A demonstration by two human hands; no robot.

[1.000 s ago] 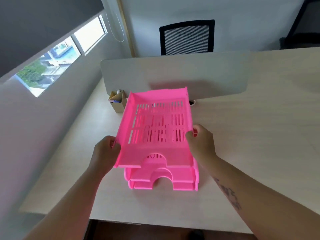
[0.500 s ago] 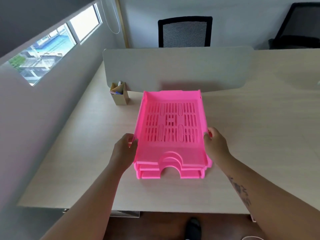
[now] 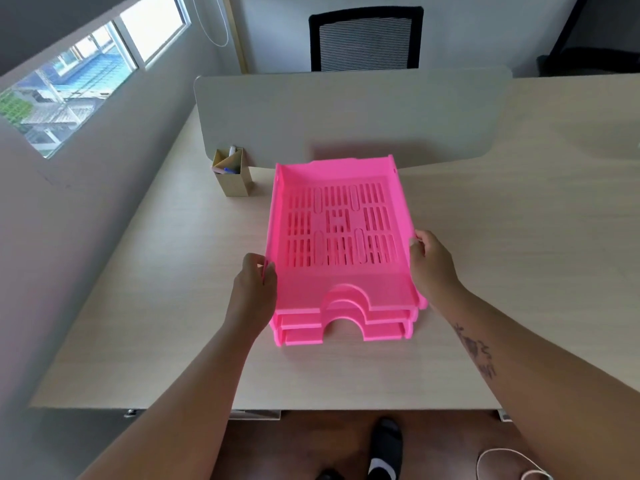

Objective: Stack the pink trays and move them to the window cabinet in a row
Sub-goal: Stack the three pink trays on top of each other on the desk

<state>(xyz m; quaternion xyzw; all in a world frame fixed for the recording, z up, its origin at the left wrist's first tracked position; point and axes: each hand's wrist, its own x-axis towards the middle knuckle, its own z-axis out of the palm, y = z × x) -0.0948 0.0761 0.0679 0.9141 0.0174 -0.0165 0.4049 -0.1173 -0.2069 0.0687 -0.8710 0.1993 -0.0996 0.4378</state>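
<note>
- counter [image 3: 519, 237]: wide light wood top, grey divider panel [image 3: 346, 116] upright across the back, black mesh chair [image 3: 365, 38] behind it. Window [image 3: 69, 81] up on the left wall; no window cabinet in view, so we can't tell how far the carry is.
- pink trays [image 3: 337, 233]: one stack in mid-counter, near edge towards us, back edge just short of the divider. We count three layers from the stepped front lips. Top tray sits on the lower ones but looks slightly skewed, its right front corner overhanging the tray below.
- our left hand [image 3: 254, 292]: on the left wall of the top tray, fingers [image 3: 258, 268] curled closed over the rim.
- our right hand [image 3: 431, 268]: on the right wall, fingers pinched closed on the rim near the front.
- pen holder [image 3: 232, 174]: small cardboard box with pens, just beside the stack's back left corner, not touching.
- risks, our read:
  - both grips are on the top tray only; lifting like that likely peels it off and leaves the rest behind. Grip needs to go under the bottom tray.
  - if the skew means it isn't nested, the trays could slide apart on a tilt during the carry.
  - swinging the stack left could clip the pen holder and tip it.
  - loose white cable [image 3: 502, 462] on the floor by our feet: trip hazard once we step away with both hands full.
</note>
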